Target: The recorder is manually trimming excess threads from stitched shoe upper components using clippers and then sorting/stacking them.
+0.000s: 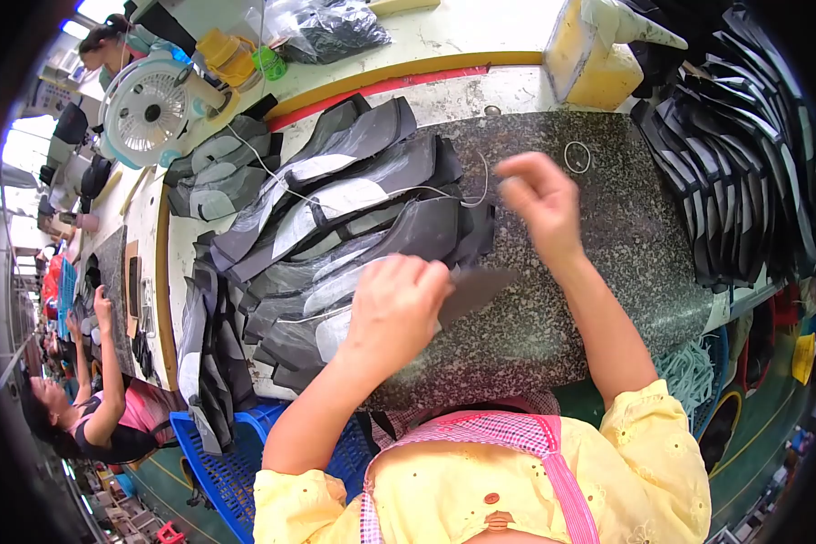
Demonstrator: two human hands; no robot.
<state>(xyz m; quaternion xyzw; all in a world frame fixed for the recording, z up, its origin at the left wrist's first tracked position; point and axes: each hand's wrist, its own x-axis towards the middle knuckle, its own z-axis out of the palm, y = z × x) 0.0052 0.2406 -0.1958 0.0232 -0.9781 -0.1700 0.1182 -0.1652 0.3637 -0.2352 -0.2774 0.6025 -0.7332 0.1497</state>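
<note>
My left hand (394, 308) is closed, its fingers curled round the edge of a dark grey flat piece (476, 295) that juts out to its right, blurred. Beneath and behind that hand spreads a heap of cut grey-and-white pieces (344, 204), curved like shoe parts, overlapping in layers. My right hand (546, 201) hovers above the speckled stone slab (535, 335), fingers bent and the thumb smeared by motion. Whether it pinches anything I cannot make out. A thin white cord (290, 190) runs across the heap and curls up close to the right fingertips.
A white loop (578, 157) lies on the slab. Stacked dark pieces (716, 181) fill the right side. At the back are a yellowed container (598, 54) and a fan (150, 113). A blue basket (218, 471) stands below left. Another person (100, 399) works at left.
</note>
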